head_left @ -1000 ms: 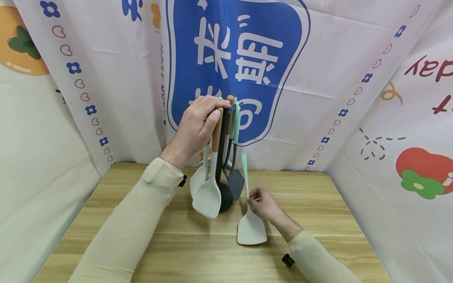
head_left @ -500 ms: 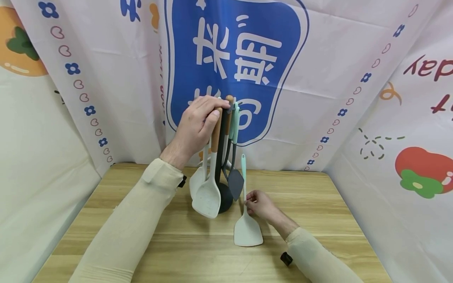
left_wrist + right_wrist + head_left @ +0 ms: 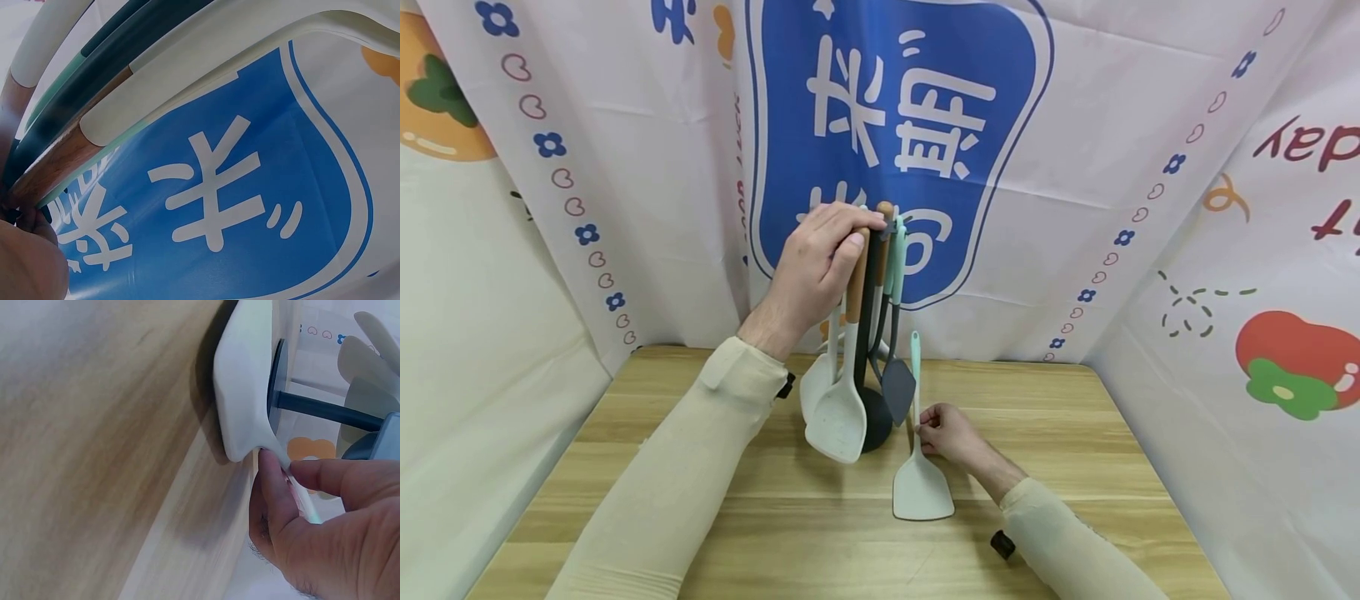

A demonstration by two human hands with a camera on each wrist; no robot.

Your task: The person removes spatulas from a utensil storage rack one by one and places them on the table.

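Note:
In the head view my left hand [image 3: 820,258] grips the top of a black utensil stand [image 3: 877,425], its fingers over the hooks and its thumb beside a wooden handle. Several utensils hang there, including a white turner [image 3: 837,421] with a wooden handle and a dark grey one [image 3: 898,390] with a mint handle. Right of the stand, my right hand [image 3: 953,437] pinches the shaft of a white spatula [image 3: 922,492] with a mint handle end. The spatula's broad blade points toward me. In the right wrist view, thumb and fingers meet at its neck, close to the tabletop.
The stand rises from a wood-grain table [image 3: 760,533]. A printed white curtain [image 3: 1075,125] with a blue panel hangs close behind it. More printed cloth walls stand at the left and right.
My right hand has shifted the spatula a little left, and its handle end has come slightly lower. My left hand has stayed on the stand's top.

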